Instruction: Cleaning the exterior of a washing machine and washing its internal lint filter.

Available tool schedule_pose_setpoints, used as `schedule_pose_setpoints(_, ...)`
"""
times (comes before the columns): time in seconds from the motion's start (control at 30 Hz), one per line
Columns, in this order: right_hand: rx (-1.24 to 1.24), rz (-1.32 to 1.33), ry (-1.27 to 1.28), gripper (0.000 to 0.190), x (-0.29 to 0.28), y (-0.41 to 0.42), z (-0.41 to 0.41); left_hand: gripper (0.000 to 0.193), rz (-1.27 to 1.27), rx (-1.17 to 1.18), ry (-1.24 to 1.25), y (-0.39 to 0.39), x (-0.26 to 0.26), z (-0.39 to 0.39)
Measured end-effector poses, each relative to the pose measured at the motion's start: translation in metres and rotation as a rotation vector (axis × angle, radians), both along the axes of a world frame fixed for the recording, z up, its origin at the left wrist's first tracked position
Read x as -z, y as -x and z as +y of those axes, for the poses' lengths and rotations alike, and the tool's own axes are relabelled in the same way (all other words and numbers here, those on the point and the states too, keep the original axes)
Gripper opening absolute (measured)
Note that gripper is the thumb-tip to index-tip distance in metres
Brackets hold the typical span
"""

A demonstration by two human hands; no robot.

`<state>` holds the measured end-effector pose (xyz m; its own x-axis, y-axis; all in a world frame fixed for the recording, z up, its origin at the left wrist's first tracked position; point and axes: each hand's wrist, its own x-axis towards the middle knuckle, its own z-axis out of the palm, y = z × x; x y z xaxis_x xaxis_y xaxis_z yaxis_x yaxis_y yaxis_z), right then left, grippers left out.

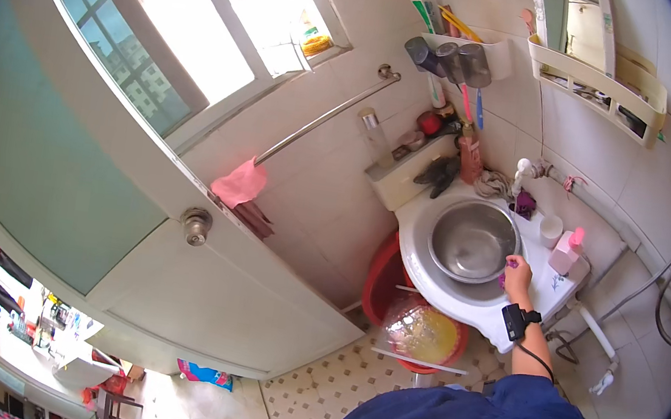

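Note:
At the right rim of a metal basin (474, 242), my right hand (517, 277) is closed on a small purple cloth. The basin stands in a white washbasin (417, 266). A white tap (522, 171) is above the basin's far edge, and a darker purple cloth (524, 205) lies beside it. To the right are a white cup (550, 231) and a pink pump bottle (566, 251). My left hand is out of view.
A red bucket (382, 280) and a red tub with yellowish contents (430, 338) stand below on the left. The white door (220, 296) stands at the left, with a towel rail (329, 117) behind. Wall shelves (597, 89) hang above the washbasin.

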<state>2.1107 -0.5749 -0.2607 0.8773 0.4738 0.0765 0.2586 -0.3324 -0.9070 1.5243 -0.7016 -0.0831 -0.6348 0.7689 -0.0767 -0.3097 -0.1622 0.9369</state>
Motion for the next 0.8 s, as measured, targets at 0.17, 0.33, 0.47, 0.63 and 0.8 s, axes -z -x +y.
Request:
schedule_pose_setpoints(0.17,-0.014,0.108,-0.012,0.019,0.001,-0.009,0.010,0.040,-0.008,0.062,0.007,-0.003,0.001,0.011)
schedule_pose_setpoints(0.33,0.002,0.046,0.035,0.027,-0.003,0.001,0.023,0.042,-0.012,0.121,0.014,-0.008,0.004,0.024)
schedule_pose_setpoints(0.47,0.085,-0.050,0.013,0.028,0.008,-0.009,0.023,0.044,-0.007,0.194,0.028,-0.018,0.006,0.042)
schedule_pose_setpoints(0.63,-0.067,-0.036,-0.110,0.025,0.002,-0.008,0.015,0.046,0.042,0.334,0.058,-0.046,0.013,0.073)
schedule_pose_setpoints(0.8,-0.071,-0.036,0.029,0.025,-0.020,-0.005,0.006,0.048,0.075,0.441,0.106,-0.070,0.022,0.095)
